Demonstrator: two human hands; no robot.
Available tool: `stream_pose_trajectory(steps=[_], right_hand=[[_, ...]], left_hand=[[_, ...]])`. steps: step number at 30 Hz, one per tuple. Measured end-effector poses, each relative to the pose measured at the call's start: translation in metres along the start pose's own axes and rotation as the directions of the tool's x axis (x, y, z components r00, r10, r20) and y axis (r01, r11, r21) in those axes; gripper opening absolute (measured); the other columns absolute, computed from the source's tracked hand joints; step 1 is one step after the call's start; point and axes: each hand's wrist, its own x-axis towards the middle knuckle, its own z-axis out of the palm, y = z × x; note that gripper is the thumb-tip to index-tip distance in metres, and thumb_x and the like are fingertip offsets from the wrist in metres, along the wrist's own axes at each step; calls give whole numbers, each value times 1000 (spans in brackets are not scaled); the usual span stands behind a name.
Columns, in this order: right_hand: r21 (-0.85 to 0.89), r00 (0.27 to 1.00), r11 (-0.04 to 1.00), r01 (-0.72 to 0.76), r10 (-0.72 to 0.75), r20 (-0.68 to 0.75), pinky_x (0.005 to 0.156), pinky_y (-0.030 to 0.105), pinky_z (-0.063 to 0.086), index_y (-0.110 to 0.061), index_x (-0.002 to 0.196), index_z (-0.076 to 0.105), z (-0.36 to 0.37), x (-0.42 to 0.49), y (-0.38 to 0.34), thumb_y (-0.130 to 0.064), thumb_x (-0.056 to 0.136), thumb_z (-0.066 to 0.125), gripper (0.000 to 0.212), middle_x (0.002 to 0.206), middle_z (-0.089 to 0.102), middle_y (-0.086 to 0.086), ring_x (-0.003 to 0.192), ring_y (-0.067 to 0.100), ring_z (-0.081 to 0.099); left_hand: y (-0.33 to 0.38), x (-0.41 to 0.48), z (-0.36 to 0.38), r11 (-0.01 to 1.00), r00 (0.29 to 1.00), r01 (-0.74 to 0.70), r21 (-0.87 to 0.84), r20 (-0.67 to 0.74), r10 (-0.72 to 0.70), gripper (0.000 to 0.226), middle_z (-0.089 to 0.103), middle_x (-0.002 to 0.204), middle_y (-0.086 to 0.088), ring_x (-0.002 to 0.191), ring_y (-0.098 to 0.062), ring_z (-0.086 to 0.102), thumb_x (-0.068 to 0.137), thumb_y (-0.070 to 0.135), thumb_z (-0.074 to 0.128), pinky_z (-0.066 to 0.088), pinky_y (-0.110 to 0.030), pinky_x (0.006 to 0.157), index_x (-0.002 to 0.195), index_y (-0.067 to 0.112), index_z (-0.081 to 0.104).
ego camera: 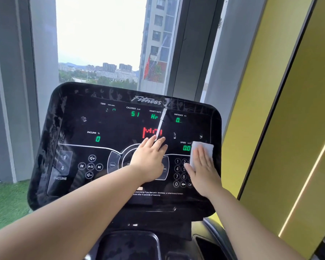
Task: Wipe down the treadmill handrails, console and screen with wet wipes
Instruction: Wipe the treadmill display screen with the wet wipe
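A person's right hand (pixel 203 167) presses a white wet wipe (pixel 204 147) flat against the treadmill console (pixel 79 121) near its right edge, fingers straight, partly over the number keypad (pixel 177 172). The left hand (pixel 150 158) lies flat at the console's centre, holding nothing, so the 2 hands are apart. The panel's long axis runs leftward from the wipe, the likely path of the sweep.

I read on the console (pixel 73 121): Fitness, TIME, CALORIES 51, HEART RATE, DISTANCE 0, INCLINE 0, SPEED 0.0.
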Motion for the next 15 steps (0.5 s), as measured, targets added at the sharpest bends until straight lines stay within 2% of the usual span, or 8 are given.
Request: stream_pose_trajectory(steps=[3, 5, 9, 15], right_hand=[[107, 994, 989, -106, 108, -17, 117, 32, -11, -18, 138, -31, -4, 3, -5, -50, 100, 15, 69, 150, -35, 1, 134, 7, -32], [142, 995, 986, -91, 95, -23, 117, 33, -12, -18, 133, -35, 2, 0, -19, -52, 99, 16, 70, 145, -39, 1, 138, 11, -30], [23, 1000, 999, 24, -24, 14, 117, 34, -12, -16, 136, -34, 7, -5, -10, -52, 99, 16, 72, 145, -40, 0, 138, 13, -33], [63, 998, 996, -63, 61, 34, 115, 34, -14, -11, 144, -26, -30, 26, -4, -51, 100, 15, 73, 151, -34, 6, 138, 14, -31]], left_hand=[[1, 4, 1, 1000, 1000, -11, -12, 21, 11, 64, 1, 159, -1, 146, -23, 0, 94, 30, 41, 1, -34, 118, 151, 16, 15], [-1, 5, 2, 1000, 1000, -15, -2, 7, 15, 64, 2, 159, -1, 145, -22, 1, 94, 30, 41, 2, -32, 118, 151, 15, 14], [-5, 6, 2, 999, 999, -35, -10, 17, 35, 64, 2, 159, 3, 145, -18, 2, 95, 25, 38, 2, -30, 117, 151, 17, 10], [-9, 6, -6, 997, 997, -69, -27, 19, 70, 64, 6, 159, 4, 143, -19, 8, 95, 24, 38, 6, -25, 114, 151, 16, 8]])
